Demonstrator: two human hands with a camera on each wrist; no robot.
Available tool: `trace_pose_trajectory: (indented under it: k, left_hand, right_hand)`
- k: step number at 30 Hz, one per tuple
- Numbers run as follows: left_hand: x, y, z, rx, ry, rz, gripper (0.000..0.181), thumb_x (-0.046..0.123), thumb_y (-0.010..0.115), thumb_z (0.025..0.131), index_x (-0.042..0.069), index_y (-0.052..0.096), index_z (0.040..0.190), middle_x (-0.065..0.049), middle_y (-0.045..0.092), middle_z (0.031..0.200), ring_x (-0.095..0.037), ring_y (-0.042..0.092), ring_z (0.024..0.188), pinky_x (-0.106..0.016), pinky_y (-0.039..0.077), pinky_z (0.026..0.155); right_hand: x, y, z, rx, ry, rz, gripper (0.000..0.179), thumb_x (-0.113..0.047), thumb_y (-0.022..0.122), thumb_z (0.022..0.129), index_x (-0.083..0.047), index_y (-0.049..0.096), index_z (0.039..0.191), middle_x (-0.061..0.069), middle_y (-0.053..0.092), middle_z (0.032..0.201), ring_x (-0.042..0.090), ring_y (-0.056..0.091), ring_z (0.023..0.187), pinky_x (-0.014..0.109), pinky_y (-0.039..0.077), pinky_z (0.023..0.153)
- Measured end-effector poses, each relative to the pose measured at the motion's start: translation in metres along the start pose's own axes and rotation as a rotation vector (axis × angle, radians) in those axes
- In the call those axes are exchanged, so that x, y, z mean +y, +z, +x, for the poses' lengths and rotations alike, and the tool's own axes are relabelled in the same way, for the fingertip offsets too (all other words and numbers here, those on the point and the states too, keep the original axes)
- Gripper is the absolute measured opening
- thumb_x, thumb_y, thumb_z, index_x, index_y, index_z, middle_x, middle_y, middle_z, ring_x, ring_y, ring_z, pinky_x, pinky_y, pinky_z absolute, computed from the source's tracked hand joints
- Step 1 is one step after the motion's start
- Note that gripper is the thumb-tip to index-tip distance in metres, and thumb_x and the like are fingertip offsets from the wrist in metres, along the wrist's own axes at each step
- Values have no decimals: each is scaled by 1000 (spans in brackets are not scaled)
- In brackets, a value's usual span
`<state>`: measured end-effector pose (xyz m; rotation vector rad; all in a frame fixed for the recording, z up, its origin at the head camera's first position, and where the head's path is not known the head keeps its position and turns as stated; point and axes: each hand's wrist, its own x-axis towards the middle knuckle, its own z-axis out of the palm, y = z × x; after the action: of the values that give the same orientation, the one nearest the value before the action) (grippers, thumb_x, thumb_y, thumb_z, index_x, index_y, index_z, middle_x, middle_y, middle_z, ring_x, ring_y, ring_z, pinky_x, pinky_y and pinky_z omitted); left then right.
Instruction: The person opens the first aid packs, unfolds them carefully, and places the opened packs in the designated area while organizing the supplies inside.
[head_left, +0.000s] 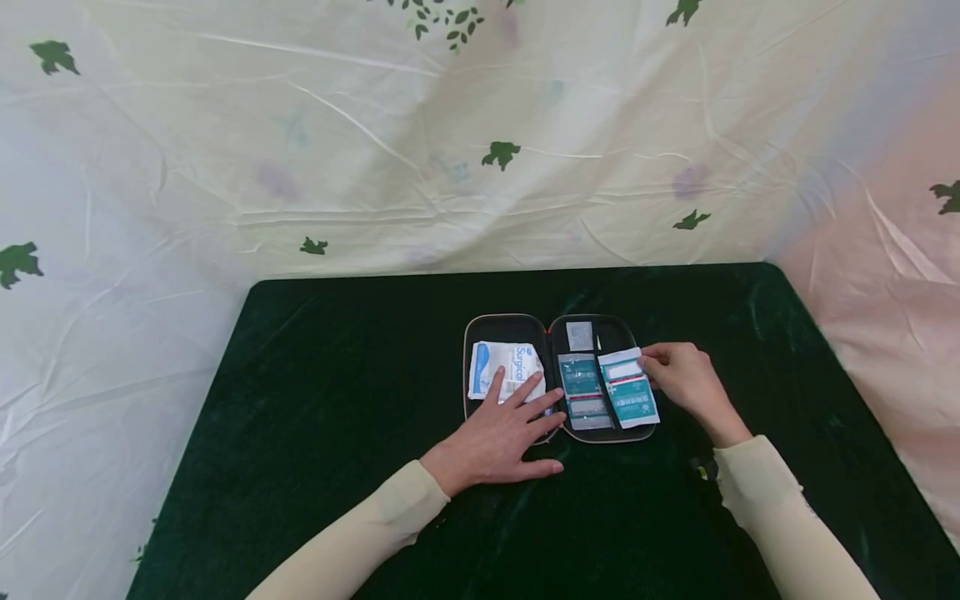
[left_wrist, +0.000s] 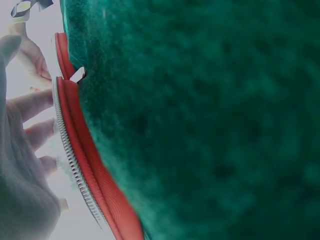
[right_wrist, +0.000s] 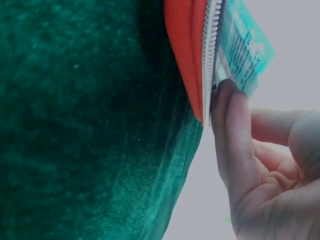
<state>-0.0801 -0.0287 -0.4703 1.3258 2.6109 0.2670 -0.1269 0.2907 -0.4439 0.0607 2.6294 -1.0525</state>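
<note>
An unfolded zip case, red on its outer side, lies on the dark green cloth. My left hand spreads its straight fingers over the lower part of the case's left half. Under those fingertips is a white packet printed "Surgical", partly hidden. At the case's right edge my right hand pinches the upper right edge of a teal and white packet, which sits tilted in the right half. Left of it, another teal packet lies flat. The right wrist view shows my fingers against the packet beside the zipper.
Above the teal packets in the case is a small silvery square packet. A dark strap runs down the right half. The green table extends around the case, with pale leaf-printed fabric hanging behind it.
</note>
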Motion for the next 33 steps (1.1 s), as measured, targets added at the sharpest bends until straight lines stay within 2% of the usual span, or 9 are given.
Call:
trace_pose_trajectory:
  k: [5, 13, 19, 28, 33]
  left_hand:
    - [0, 0, 0, -1, 1, 3, 80, 79, 30, 99, 28, 42, 159, 2, 18, 172, -27, -3, 159, -65, -7, 120]
    - [1, 1, 1, -16, -4, 9, 80, 79, 30, 99, 28, 42, 160, 2, 17, 173, -27, -3, 160, -66, -7, 120]
    - [1, 1, 1, -13, -8, 16, 81, 79, 29, 98, 29, 42, 160, 3, 17, 173, -27, -4, 160, -66, -6, 120]
    - [2, 1, 0, -12, -13, 13, 81, 80, 28, 98, 29, 42, 159, 3, 17, 173, -26, -4, 159, -66, -7, 120]
    - [2, 2, 1, -14, -15, 14, 82, 80, 27, 98, 29, 42, 159, 3, 16, 173, -26, -4, 159, -66, -6, 120]
  right_hand:
    - [-3, 1, 0, 21, 3, -21, 38, -20, 56, 108, 9, 63, 131, 24, 69, 114, 23, 72, 87, 35, 58, 74]
    - [-3, 0, -2, -2, 26, -31, 40, -21, 56, 108, 10, 62, 132, 26, 67, 115, 24, 70, 87, 34, 56, 74]
    - [1, -1, -4, -36, 40, 10, 43, -25, 56, 108, 8, 60, 135, 25, 66, 118, 25, 69, 91, 36, 57, 77]
    - [3, 1, 0, -34, 19, 76, 43, -26, 53, 110, 6, 58, 137, 25, 63, 125, 29, 69, 101, 42, 59, 84]
    - [-1, 3, 3, -68, -3, 99, 41, -24, 48, 111, 6, 54, 138, 25, 61, 124, 28, 67, 100, 38, 57, 82]
